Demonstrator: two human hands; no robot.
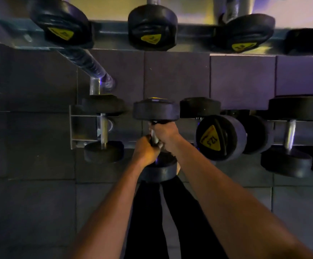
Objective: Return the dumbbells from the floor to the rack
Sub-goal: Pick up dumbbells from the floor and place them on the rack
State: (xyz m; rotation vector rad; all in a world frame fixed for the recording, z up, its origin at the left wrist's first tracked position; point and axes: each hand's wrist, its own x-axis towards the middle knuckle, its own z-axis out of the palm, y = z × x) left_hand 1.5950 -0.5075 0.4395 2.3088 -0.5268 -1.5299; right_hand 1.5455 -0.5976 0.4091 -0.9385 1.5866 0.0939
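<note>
Both of my hands grip the handle of one black dumbbell (155,110) held lengthwise in front of me. My left hand (146,150) wraps the near part of the handle and my right hand (166,134) the far part. Its far head sits level with the lower rack tier (81,126); its near head hangs above my legs. I cannot tell whether it rests on the rails.
A dumbbell (103,128) lies on the lower tier to the left, and a tilted 12.5 dumbbell (221,137) and another one (290,135) to the right. The upper tier (112,30) carries several black dumbbells. Dark rubber floor tiles (30,202) surround the rack.
</note>
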